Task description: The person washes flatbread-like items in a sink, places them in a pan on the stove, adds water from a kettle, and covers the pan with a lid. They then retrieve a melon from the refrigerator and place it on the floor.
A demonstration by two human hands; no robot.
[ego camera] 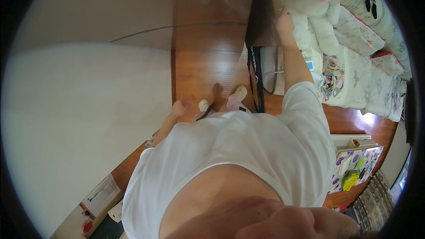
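My right hand [285, 25] is stretched forward, its fingers at the edge of a dark glossy panel [262, 16] and a tan strip [276, 0]. Whether they grip that edge is hard to tell. Right beside this hand, a white plush teddy bear [298, 1] sits on a bed. My left hand [181, 108] hangs low by my side near the wall, blurred, with no object visible in it.
A pale wall [83, 99] runs along the left, above a wooden floor [209, 59]. Below the panel are black straps [256, 79] and a pale box-like item [269, 69]. The bed [352, 73] carries cushions [358, 31] and a patterned cloth [332, 74]. Behind stands a flower-patterned table [345, 161].
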